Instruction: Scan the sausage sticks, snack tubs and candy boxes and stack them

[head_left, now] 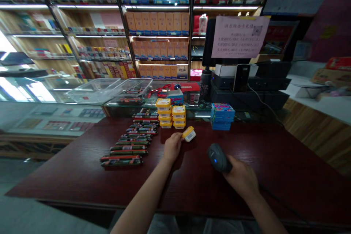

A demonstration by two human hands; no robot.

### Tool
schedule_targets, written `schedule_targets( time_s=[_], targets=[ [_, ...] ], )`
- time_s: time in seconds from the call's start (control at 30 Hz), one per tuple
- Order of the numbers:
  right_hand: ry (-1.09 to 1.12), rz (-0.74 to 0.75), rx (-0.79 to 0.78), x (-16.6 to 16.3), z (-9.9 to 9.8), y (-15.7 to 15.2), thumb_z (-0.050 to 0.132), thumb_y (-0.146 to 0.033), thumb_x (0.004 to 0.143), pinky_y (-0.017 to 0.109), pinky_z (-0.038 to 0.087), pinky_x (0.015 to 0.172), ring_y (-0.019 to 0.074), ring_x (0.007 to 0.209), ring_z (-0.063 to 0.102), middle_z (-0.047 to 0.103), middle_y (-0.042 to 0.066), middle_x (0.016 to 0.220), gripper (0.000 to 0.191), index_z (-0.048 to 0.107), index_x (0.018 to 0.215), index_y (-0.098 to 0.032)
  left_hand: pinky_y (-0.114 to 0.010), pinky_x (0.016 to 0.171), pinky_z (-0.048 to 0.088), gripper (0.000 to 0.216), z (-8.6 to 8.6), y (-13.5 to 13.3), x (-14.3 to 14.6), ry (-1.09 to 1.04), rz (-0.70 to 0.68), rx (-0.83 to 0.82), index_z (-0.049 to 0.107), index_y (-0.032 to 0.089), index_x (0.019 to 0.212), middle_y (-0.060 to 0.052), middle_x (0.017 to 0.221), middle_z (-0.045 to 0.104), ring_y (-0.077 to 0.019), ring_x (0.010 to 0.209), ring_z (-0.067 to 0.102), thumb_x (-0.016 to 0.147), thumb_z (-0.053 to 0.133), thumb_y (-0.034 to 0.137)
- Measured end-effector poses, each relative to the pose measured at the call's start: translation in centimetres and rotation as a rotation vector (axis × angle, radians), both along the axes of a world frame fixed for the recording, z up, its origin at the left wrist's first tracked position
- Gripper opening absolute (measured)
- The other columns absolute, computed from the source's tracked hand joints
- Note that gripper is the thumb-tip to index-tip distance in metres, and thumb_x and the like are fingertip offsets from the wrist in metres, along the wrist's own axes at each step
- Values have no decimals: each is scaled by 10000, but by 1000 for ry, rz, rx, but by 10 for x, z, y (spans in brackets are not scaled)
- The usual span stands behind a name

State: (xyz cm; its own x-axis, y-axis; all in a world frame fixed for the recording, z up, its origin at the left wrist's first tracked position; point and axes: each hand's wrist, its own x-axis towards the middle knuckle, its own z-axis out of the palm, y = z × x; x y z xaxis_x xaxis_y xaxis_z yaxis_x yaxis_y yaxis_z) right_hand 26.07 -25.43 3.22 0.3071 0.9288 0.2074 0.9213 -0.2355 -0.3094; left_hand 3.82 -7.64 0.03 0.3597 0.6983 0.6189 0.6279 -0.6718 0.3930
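My left hand [172, 147] pinches a small yellow-and-white plastic tub [189, 134] by its edge, tilted so that its barcode label shows. Wrapped round the handle of a dark grey barcode scanner [218, 158] is my right hand [243, 176]; a blue light glows on the scanner, whose head points toward the tub. Just beyond my left hand stand two stacks of similar yellow tubs [179, 117]. To their left, slim dark packets with red edges [128, 147] lie in a long row. A stack of blue boxes [222, 117] stands at the back right of the table.
The dark red table [90, 186] meets a glass counter [197, 109] at the back. Clear plastic bins [93, 90] stand there, one holding packets. A monitor with a paper notice [238, 38] and an upright phone [241, 78] are at the right. The scanner's cable [282, 203] trails right.
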Motion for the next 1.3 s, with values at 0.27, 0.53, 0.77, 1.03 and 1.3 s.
schedule_targets(
  time_s=[0.27, 0.53, 0.77, 1.03, 1.3],
  targets=[
    [484, 214, 111, -9, 11, 0, 626, -338, 704, 303, 483, 717, 225, 807, 670, 731, 59, 899, 284, 670, 960, -224, -272, 822, 529, 189, 1, -5, 5, 47, 39, -3, 625, 181, 1038, -71, 1063, 672, -168, 917, 657, 883, 521, 213],
    [576, 230, 169, -17, 21, -5, 624, -295, 702, 312, 495, 766, 232, 863, 674, 728, 79, 939, 324, 671, 1004, -187, -279, 827, 528, 184, 6, -8, 7, 86, 67, 19, 625, 177, 1032, -68, 1017, 680, -175, 917, 654, 865, 550, 200],
    [333, 161, 66, -13, 27, -7, 579, -302, 736, 291, 451, 656, 243, 818, 670, 727, 71, 915, 272, 650, 982, -212, -266, 815, 540, 200, 0, -5, 5, 28, 25, 39, 621, 195, 1051, -61, 1041, 677, -162, 908, 658, 883, 513, 202],
    [-133, 66, 139, 8, -11, 2, 492, -248, 778, 274, 372, 591, 213, 725, 664, 711, 52, 819, 214, 612, 952, -215, -273, 848, 548, 230, 0, -7, 3, -24, -83, 76, 623, 201, 1081, -67, 1059, 674, -155, 945, 658, 899, 492, 248],
    [-210, 157, 217, 10, -32, 4, 487, -149, 764, 284, 420, 679, 198, 757, 643, 706, 43, 865, 235, 610, 957, -198, -289, 856, 534, 277, 48, 7, -9, 68, -35, 281, 607, 199, 1142, -91, 1110, 671, -172, 987, 647, 922, 448, 254]
  ],
)
